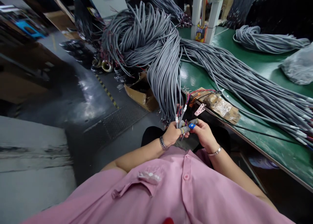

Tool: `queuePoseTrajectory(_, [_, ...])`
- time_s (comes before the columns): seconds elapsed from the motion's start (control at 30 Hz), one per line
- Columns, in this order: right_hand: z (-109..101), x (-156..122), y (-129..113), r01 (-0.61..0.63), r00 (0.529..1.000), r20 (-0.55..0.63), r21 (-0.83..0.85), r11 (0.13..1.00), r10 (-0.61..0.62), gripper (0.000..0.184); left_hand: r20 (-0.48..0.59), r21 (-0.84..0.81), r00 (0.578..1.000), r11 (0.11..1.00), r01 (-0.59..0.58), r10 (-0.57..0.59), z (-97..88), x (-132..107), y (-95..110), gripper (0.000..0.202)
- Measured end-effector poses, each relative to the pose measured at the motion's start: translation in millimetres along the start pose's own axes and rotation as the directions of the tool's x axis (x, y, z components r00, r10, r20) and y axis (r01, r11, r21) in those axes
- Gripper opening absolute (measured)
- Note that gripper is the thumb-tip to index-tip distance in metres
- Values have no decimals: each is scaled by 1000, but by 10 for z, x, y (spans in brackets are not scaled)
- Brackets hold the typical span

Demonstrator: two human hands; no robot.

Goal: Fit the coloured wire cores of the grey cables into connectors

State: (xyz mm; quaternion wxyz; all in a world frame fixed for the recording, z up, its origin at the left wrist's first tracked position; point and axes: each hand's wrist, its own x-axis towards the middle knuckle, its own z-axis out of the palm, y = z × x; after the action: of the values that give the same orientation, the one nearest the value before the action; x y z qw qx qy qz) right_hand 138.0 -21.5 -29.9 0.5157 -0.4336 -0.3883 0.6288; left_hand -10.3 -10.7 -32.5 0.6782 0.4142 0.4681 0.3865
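Observation:
My left hand [173, 133] is closed around grey cables [180, 121], whose ends have white bands and bare coloured wires [187, 98]. A grey wrap with a yellow stripe covers its thumb. Close beside it, my right hand [204, 134] pinches a small blue piece [192, 126] against the cable ends; its exact kind is too small to tell. A grey wrap also covers a finger of that hand. Parts of the wires between the hands are hidden by the fingers. Behind the hands, a large bundle of grey cables [166, 70] hangs over the table's edge.
On the green table [190, 75] lie a long cable bundle [239, 70], a coiled bundle [266, 39] and a clear plastic bag [299, 66]. A pink clip [200, 110] and a taped wooden block [221, 108] sit at its edge. An open cardboard box [143, 95] stands below.

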Motion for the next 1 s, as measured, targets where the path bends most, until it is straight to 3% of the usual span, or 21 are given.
queuePoseTrajectory(0.2, [35, -25, 48, 35, 988, -144, -92, 995, -48, 13, -124, -151, 992, 987, -56, 37, -16, 37, -30, 32])
queuePoseTrajectory(0.37, [-43, -43, 112, -67, 997, -48, -25, 997, 66, 13, -151, -211, 988, 975, -70, 38, -25, 33, -29, 30])
queuePoseTrajectory(0.47, [-84, -12, 93, -101, 994, -43, 55, 993, 103, 19, -127, -171, 991, 983, -59, 37, -27, 12, -9, 31])
queuePoseTrajectory(0.57, [-83, 29, 34, -70, 997, -16, 28, 997, 70, 26, -102, -125, 994, 991, -49, 36, -22, -7, 7, 31])
queuePoseTrajectory(0.67, [-43, 50, -26, -33, 998, 53, -11, 999, 34, 24, -80, -106, 996, 993, -55, 46, -14, -16, 10, 30])
queuePoseTrajectory(0.8, [4, 55, -53, -53, 980, 194, 92, 994, 35, 21, -49, -126, 998, 991, -38, 32, -22, -14, 5, 29])
queuePoseTrajectory(1.0, [-38, 95, -9, -154, 938, 336, 168, 974, 90, 22, 144, -73, 989, 997, -9, 19, -87, 1, 28, 27])
